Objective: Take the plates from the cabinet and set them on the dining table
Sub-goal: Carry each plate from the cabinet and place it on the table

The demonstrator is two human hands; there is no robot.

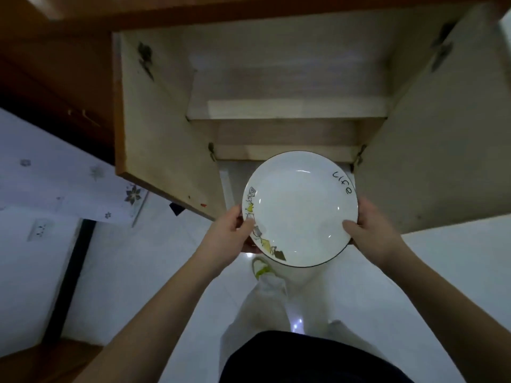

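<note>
White plate (300, 208) with a thin dark rim, held level in the air in front of the open cabinet (287, 87), "life" handwritten in black on its far right edge and small yellow and grey cartoon drawings along its left edge. Gripped at opposite sides by the left hand (231, 236) and the right hand (372, 229), thumbs on the rim, fingers curled beneath. Below, pale tiled floor (387, 286), light trousers (265, 305) and one shoe (261, 266) with yellow-green trim.
</note>
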